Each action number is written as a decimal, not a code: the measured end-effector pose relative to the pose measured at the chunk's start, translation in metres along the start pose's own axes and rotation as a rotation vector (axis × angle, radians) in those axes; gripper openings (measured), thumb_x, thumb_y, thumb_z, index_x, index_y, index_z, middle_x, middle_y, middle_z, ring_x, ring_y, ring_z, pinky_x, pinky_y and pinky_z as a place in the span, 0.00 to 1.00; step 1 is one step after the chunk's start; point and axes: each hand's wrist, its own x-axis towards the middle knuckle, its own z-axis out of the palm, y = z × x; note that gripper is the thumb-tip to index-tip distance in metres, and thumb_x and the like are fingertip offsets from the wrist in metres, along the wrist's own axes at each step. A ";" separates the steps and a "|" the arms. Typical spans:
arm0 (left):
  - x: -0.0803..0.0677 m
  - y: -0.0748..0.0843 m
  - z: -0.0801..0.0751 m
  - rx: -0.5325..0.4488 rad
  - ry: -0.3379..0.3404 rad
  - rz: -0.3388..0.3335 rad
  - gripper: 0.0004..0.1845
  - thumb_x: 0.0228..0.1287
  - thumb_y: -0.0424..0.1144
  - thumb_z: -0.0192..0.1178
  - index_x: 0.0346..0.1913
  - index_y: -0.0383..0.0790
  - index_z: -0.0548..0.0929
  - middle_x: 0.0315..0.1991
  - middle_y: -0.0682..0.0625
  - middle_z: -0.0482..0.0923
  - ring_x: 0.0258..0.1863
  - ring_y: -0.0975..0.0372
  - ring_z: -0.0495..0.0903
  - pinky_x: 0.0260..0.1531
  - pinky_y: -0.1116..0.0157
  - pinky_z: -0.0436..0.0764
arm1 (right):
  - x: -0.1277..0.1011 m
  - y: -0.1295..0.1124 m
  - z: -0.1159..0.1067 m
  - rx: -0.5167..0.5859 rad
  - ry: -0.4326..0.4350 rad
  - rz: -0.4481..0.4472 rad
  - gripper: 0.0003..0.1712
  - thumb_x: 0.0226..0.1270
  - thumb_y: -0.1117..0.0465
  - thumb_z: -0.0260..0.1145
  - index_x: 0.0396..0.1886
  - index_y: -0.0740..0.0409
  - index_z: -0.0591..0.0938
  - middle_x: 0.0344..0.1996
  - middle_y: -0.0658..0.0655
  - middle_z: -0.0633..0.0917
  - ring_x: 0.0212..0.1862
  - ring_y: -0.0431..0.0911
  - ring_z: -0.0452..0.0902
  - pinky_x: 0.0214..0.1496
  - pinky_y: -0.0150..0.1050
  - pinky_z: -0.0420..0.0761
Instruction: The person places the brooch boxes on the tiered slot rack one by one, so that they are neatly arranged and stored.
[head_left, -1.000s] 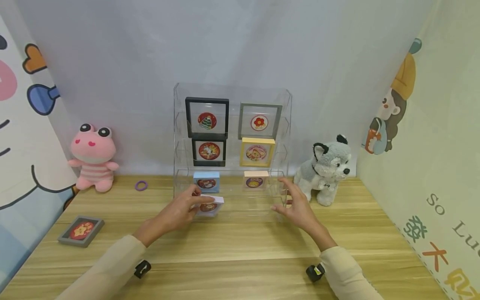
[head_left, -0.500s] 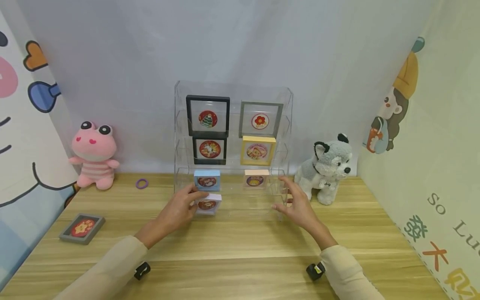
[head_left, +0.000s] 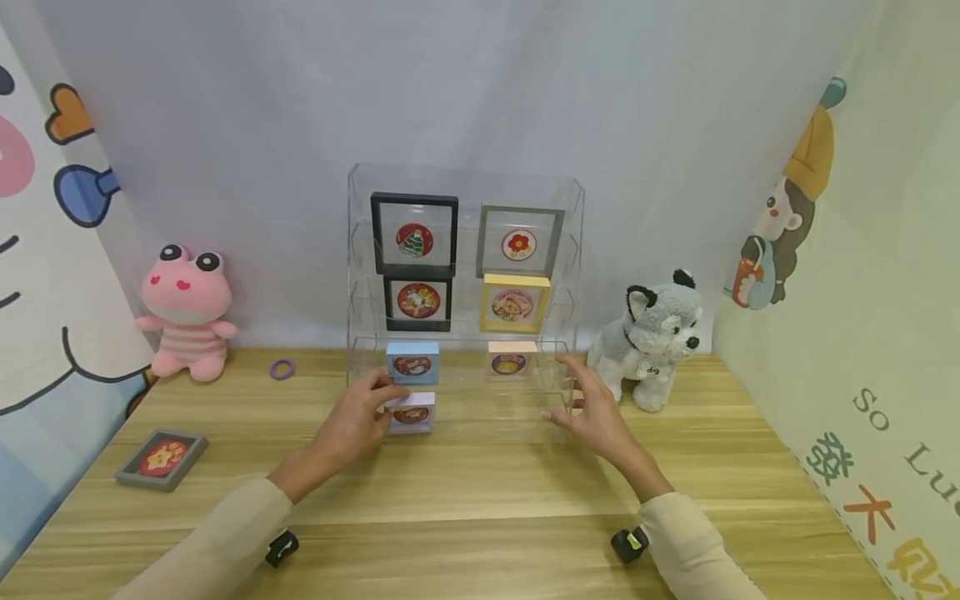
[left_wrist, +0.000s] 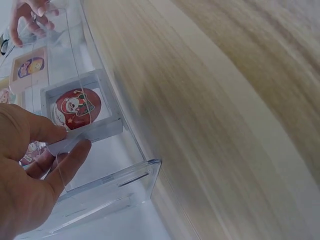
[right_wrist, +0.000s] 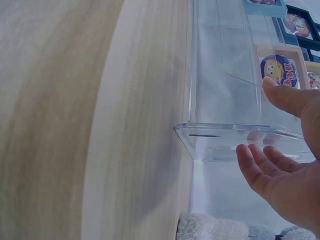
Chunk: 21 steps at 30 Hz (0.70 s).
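Observation:
A clear acrylic tiered rack (head_left: 465, 185) stands at the back of the wooden table. My left hand (head_left: 386, 401) pinches a small pale lavender frame (head_left: 412, 413) with a red badge, which stands in the rack's lowest tier at the left. The left wrist view shows that frame (left_wrist: 80, 107) behind the clear front wall (left_wrist: 131, 184), thumb and fingers of my left hand (left_wrist: 62, 144) on its edge. My right hand (head_left: 564, 390) is open, with straight fingers at the rack's right end. In the right wrist view the right hand (right_wrist: 259, 117) reaches round the rack's corner (right_wrist: 225, 136).
The rack holds a black frame (head_left: 414, 236), a grey frame (head_left: 520, 242), a second black frame (head_left: 417, 302), a yellow one (head_left: 514, 304), a blue one (head_left: 412, 362) and a peach one (head_left: 510, 360). A grey frame (head_left: 162, 459) lies front left. A pink frog (head_left: 187, 312), a purple ring (head_left: 282, 369) and a husky toy (head_left: 656, 333) flank the rack.
My left hand has carried the small lavender frame back and down into the lowest tier, from tilted to standing upright. The right hand has stayed at the rack's right end.

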 end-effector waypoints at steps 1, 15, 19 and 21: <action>0.000 0.000 0.000 0.002 0.001 -0.002 0.20 0.41 0.18 0.61 0.40 0.37 0.85 0.37 0.45 0.74 0.34 0.58 0.77 0.30 0.67 0.81 | 0.000 0.000 0.000 -0.003 0.002 -0.002 0.45 0.49 0.62 0.74 0.67 0.46 0.62 0.58 0.65 0.70 0.53 0.55 0.71 0.44 0.48 0.82; -0.003 0.003 -0.012 -0.024 0.009 -0.022 0.17 0.43 0.19 0.62 0.39 0.34 0.85 0.38 0.45 0.73 0.37 0.56 0.78 0.31 0.70 0.83 | -0.001 0.000 0.001 0.000 0.008 -0.010 0.45 0.49 0.62 0.74 0.67 0.49 0.62 0.57 0.63 0.71 0.53 0.55 0.71 0.43 0.47 0.83; -0.005 0.003 -0.026 -0.060 0.047 0.003 0.16 0.45 0.19 0.62 0.39 0.34 0.84 0.39 0.45 0.72 0.38 0.55 0.79 0.31 0.70 0.83 | -0.001 0.001 0.001 -0.006 0.011 -0.012 0.46 0.49 0.62 0.74 0.67 0.49 0.62 0.55 0.62 0.72 0.53 0.55 0.71 0.43 0.47 0.83; -0.005 0.001 -0.035 -0.077 0.088 0.028 0.16 0.45 0.19 0.63 0.39 0.34 0.84 0.40 0.45 0.72 0.37 0.55 0.79 0.31 0.69 0.84 | 0.000 0.001 0.000 -0.008 0.012 -0.014 0.46 0.49 0.62 0.74 0.67 0.50 0.62 0.55 0.63 0.72 0.53 0.55 0.72 0.43 0.47 0.83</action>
